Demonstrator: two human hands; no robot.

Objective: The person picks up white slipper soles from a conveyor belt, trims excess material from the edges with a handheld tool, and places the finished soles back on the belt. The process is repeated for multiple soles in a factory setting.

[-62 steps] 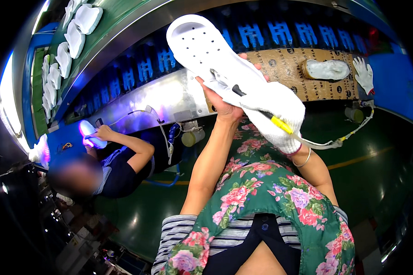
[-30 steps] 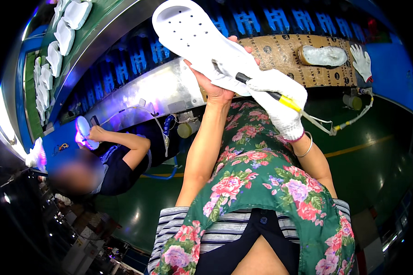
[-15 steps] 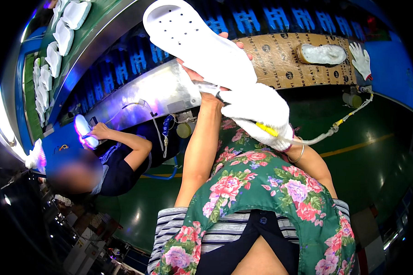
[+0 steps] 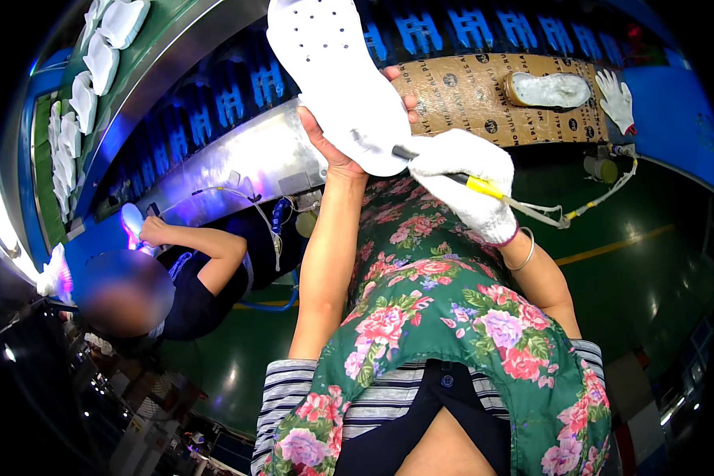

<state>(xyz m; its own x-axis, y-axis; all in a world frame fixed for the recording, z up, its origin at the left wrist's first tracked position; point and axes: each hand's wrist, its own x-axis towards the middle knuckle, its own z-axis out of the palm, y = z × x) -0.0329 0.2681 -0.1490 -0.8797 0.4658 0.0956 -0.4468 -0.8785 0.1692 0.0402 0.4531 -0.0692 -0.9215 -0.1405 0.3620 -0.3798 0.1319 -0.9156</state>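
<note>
A white shoe sole (image 4: 355, 95), dotted with small holes toward its far end, lies across my left hand (image 4: 331, 149), which grips it from beneath with the thumb at its left edge and fingertips at its right. My right hand (image 4: 470, 168) wears a white knit glove. Its fingers are closed round a brush (image 4: 405, 151) with a dark tip, a yellow fitting and a thin hose at the back. The brush tip touches or nearly touches the sole's near end, beside a greyish wet-looking patch. My palm hides the sole's underside.
Printed cardboard (image 4: 452, 99) covers the bench ahead, bearing another shoe piece (image 4: 554, 90) with a whitish surface. Beside it lies a white glove (image 4: 616, 100). A co-worker's arm (image 4: 206, 254) is at the left. White soles (image 4: 85, 95) line a green belt; blue racks (image 4: 416, 33) stand behind.
The sole has shifted slightly right and up, its near end swinging left. My right hand has drawn back from over the sole, bringing the brush tip to the sole's near end.
</note>
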